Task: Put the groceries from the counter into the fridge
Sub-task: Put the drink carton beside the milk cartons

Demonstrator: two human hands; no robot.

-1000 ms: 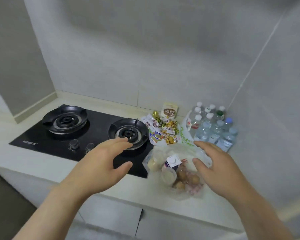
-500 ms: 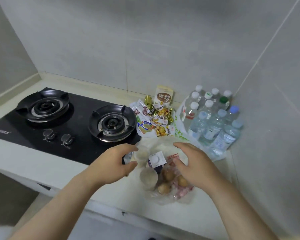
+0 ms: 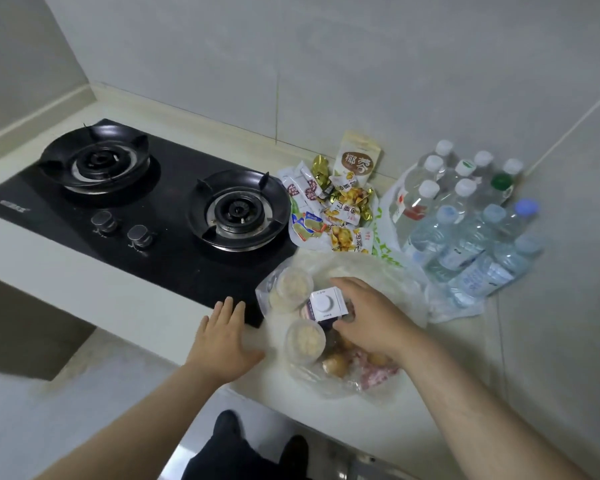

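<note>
So half a second back both hands were in at the bag, and now the left hand (image 3: pixel 222 344) is lying flat on the pale counter (image 3: pixel 146 306) just left of it, fingers straight and together, palm down, holding nothing, with its fingertips at the front corner of the black stove (image 3: pixel 146 216). The right hand (image 3: pixel 374 323) was resting on top of the clear plastic bag (image 3: pixel 395 282) before; now it's curling round the small carton (image 3: pixel 326 304), fingers over the far side and thumb on the near side, so it's pinching it. The carton is sitting inside the open bag on the counter, between two round lidded cups (image 3: pixel 293 284), one just behind-left of it and one just in front. It's standing more or less upright, long axis running up and down, white top with the round cap pointing up at the camera; most of the dark body is hidden down in the bag. Some brown roundish things are lying in the bag under the wrist; can't tell what they are. Behind the bag there's a heap of snack packets (image 3: pixel 329 209), and to the right a cluster of water bottles (image 3: pixel 465 220) is standing in the corner against the wall.
</note>
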